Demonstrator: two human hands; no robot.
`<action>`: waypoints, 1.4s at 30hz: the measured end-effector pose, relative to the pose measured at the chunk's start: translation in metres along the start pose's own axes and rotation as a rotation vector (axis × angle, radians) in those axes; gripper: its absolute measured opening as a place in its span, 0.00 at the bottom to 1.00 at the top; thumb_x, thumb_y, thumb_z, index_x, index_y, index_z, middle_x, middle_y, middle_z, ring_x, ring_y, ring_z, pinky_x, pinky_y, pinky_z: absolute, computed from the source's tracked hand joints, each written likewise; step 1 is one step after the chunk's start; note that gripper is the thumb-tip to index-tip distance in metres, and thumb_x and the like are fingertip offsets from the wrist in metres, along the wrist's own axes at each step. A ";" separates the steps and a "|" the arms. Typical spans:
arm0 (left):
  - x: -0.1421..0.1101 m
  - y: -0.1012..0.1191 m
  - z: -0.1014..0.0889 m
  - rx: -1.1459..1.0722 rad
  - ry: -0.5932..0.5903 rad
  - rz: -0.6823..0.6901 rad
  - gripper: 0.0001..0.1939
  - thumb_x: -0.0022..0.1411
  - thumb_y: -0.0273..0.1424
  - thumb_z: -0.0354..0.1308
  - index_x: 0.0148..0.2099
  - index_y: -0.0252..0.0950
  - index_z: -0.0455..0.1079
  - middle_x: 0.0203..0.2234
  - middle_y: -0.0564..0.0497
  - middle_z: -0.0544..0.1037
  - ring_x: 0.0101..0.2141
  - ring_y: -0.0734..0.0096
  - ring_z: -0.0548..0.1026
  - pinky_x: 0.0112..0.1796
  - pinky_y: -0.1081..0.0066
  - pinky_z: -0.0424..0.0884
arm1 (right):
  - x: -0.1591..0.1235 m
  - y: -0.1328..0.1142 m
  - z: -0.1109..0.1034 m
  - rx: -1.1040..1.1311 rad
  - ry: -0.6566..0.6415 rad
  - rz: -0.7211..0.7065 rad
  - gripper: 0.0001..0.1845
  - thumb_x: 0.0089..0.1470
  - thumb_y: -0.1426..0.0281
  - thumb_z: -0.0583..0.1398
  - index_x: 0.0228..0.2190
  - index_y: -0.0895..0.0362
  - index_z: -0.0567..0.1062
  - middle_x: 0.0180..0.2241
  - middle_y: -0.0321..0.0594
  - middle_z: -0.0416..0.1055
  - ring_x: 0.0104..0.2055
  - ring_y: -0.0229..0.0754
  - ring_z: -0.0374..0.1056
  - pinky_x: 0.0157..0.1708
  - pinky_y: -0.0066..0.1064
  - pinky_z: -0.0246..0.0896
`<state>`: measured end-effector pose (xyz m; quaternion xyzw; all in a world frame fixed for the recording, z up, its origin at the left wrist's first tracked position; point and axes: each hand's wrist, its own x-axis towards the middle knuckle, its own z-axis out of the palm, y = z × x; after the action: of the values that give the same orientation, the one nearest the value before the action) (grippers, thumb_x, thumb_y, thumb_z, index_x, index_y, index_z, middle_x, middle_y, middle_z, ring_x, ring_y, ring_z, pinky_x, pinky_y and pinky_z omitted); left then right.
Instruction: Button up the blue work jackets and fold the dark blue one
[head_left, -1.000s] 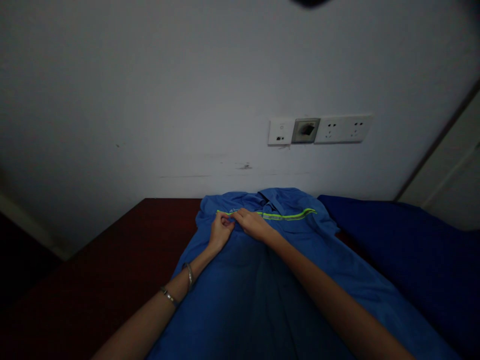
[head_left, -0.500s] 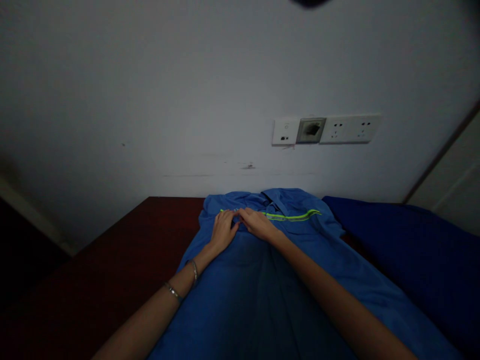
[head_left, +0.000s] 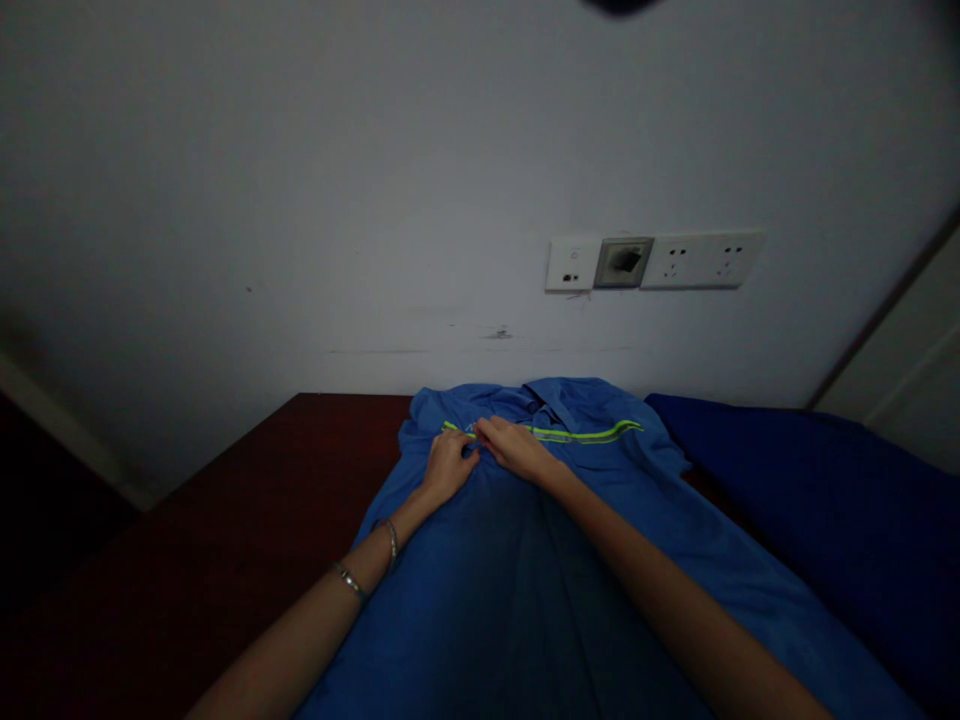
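We see the blue garment point(head_left: 480, 570) lying spread beneath both hands. Our left hand point(head_left: 448, 467) is half curled on it, the thumb a little apart from the fingers; our right hand point(head_left: 514, 447), just beside it, has its fingers bent nearly together. We cannot tell if either one pinches the cloth. The yellow-green stripe point(head_left: 592, 437) continues rightward beyond our right hand. Left of our left hand is the dark red table point(head_left: 322, 455).
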<state>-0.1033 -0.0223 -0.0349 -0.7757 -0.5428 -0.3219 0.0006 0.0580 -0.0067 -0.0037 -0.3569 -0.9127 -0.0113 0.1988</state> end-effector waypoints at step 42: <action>-0.010 0.005 -0.007 -0.037 0.059 0.064 0.09 0.59 0.28 0.51 0.38 0.35 0.73 0.33 0.47 0.74 0.37 0.67 0.70 0.40 0.68 0.64 | 0.006 0.014 0.003 0.264 0.007 0.051 0.10 0.51 0.72 0.57 0.36 0.60 0.74 0.35 0.42 0.73 0.37 0.39 0.68 0.37 0.27 0.59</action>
<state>-0.1052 -0.0352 -0.0323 -0.7827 -0.5112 -0.3547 0.0127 0.0622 0.0085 -0.0060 -0.3505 -0.8962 0.1124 0.2475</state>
